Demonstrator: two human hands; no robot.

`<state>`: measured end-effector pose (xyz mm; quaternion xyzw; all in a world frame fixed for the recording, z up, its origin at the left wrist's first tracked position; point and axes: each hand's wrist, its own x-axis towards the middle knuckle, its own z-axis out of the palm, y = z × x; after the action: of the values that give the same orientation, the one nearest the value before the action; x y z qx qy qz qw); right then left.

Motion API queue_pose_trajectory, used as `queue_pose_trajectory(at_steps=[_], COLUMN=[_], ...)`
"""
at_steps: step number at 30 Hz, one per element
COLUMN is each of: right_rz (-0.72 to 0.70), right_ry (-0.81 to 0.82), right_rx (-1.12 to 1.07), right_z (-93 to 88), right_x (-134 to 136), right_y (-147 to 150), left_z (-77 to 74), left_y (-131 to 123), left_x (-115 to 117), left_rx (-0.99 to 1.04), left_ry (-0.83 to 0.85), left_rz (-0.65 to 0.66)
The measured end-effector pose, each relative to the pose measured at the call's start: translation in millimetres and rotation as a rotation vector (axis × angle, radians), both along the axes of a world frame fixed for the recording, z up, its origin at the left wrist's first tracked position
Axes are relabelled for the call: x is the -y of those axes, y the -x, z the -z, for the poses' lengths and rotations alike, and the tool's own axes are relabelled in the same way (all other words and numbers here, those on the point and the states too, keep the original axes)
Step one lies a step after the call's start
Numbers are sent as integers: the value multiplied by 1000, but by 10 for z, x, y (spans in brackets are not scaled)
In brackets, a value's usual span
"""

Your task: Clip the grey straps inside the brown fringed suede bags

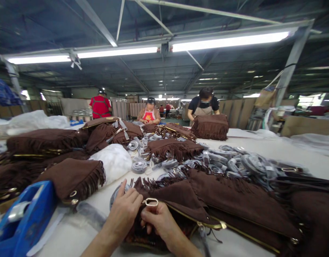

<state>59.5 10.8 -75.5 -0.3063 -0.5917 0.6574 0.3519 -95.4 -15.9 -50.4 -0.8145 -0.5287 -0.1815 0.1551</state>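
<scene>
A brown fringed bag [175, 194] with a gold zipper lies in front of me, its zipped mouth partly open. My left hand [126, 205] is closed at the bag's left end, the index finger raised and the other fingers curled against the edge. Beside it, my right hand [161, 221] pinches at a gold oval ring [151, 202] at that same end. The fingertips of both hands are partly hidden, so the exact grip is unclear. Just behind my left hand is a grey wrapped coil [114, 194].
At the left stands a blue tape dispenser [27, 217] near another fringed bag [70, 176]. Wrapped grey strap coils [220, 159] are heaped across the white table [309, 157]. White stuffing [112, 157] lies mid-left. Across the table, one person [204, 103] handles a bag; another person [149, 112] sits.
</scene>
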Motion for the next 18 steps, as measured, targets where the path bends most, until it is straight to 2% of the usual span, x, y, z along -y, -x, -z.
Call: queue_pose_trajectory(at_steps=[4, 8, 11, 18], right_rz=[51, 97, 97, 129], right_ry=[-3, 26, 18, -18], right_rx=[-35, -45, -46, 2], right_z=[85, 157, 161, 221], right_x=[-14, -41, -41, -34], right_y=[20, 38, 32, 63], left_z=[-26, -99, -123, -51], left_y=[-56, -117, -80, 77], left_x=[115, 206, 179, 81], left_rx=[100, 451, 680, 954], left_ry=[87, 313, 431, 608], left_rz=[59, 103, 115, 61])
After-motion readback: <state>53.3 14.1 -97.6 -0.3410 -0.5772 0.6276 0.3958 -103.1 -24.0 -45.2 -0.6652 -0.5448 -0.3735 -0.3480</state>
